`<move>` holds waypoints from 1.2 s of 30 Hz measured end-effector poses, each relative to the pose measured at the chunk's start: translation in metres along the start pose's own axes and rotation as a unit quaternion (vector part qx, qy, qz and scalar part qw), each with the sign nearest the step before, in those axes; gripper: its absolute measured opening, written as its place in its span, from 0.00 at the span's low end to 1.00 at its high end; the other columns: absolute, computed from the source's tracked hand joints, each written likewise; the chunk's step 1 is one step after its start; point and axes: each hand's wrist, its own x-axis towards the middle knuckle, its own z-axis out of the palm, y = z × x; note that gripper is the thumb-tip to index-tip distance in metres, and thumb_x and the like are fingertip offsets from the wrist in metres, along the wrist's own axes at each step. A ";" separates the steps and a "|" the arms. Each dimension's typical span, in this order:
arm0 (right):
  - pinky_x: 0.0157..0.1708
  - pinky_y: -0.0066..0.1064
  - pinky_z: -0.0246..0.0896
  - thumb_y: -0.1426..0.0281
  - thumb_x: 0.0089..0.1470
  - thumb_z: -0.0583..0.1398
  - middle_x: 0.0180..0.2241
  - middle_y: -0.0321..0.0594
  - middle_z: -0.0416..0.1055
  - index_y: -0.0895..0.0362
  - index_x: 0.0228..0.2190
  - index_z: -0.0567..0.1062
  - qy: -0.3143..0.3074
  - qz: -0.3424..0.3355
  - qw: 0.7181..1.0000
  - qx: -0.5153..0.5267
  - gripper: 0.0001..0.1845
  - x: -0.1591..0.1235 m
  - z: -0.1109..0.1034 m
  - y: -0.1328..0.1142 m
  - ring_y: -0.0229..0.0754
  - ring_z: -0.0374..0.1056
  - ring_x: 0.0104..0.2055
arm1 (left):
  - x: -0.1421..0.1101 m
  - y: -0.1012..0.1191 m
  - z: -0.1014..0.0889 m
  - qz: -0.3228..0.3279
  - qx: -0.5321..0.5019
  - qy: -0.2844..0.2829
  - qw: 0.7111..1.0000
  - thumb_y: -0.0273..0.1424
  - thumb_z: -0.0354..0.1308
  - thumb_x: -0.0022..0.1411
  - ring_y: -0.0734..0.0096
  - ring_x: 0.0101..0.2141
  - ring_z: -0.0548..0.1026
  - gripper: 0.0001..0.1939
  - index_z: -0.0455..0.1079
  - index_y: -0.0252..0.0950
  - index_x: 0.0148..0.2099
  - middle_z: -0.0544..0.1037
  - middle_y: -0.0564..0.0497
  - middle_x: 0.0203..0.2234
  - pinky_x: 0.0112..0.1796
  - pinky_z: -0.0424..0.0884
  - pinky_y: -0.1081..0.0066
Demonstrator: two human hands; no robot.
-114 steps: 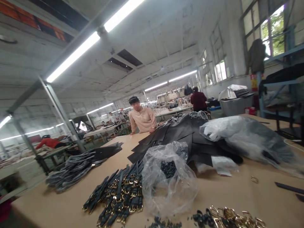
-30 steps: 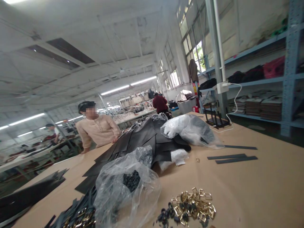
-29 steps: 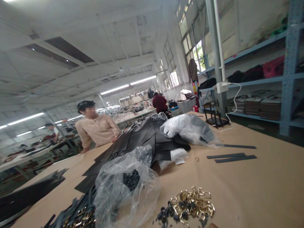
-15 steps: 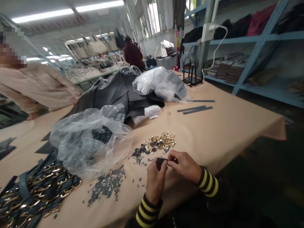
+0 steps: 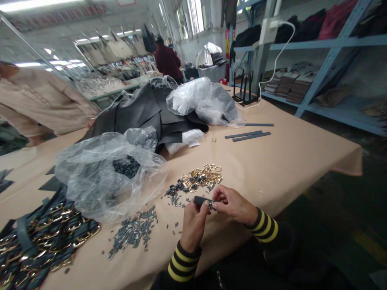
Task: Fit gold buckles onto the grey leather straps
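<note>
pinching dark strap (image 5: pixel 200 199) firmly, left hand (image 5: pixel 193 227) should steady it while right hand (image 5: pixel 235 206) pinches its end, buckles (image 5: pixel 202 177) just beyond both.

Across my tan table (image 5: pixel 287 161) now: gold frames (image 5: pixel 202 177) lie heaped, dark bits (image 5: pixel 133 233) scatter left of them, buckled straps (image 5: pixel 39 245) farther left. Behind sit a clear bag (image 5: pixel 90 177), dark sheets (image 5: pixel 136 110), a router (image 5: pixel 245 98).
</note>
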 end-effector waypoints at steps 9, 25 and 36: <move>0.26 0.25 0.54 0.70 0.49 0.57 0.23 0.33 0.63 0.60 0.26 0.66 0.069 -0.024 0.992 -0.105 0.06 0.003 -0.001 0.012 0.34 0.59 0.26 | -0.022 0.014 -0.001 0.024 -0.032 -0.046 0.998 0.34 0.50 0.60 0.66 0.37 0.68 0.14 0.67 0.37 0.47 0.70 0.46 0.38 0.39 0.64 0.69; 0.16 0.19 0.54 0.70 0.52 0.54 0.20 0.36 0.70 0.59 0.26 0.66 -0.106 0.007 0.982 -0.155 0.05 -0.009 0.005 0.006 0.32 0.65 0.18 | -0.015 -0.020 -0.012 -0.093 -0.281 -0.210 0.932 0.31 0.60 0.53 0.75 0.25 0.70 0.12 0.58 0.33 0.31 0.69 0.53 0.23 0.26 0.62 0.75; 0.20 0.20 0.57 0.67 0.47 0.60 0.22 0.35 0.68 0.62 0.29 0.68 -0.221 0.092 0.969 -0.053 0.10 -0.005 -0.013 0.006 0.31 0.66 0.20 | -0.009 -0.016 -0.033 -0.046 -0.238 -0.176 0.954 0.32 0.60 0.51 0.81 0.22 0.64 0.14 0.57 0.33 0.26 0.64 0.56 0.23 0.25 0.62 0.76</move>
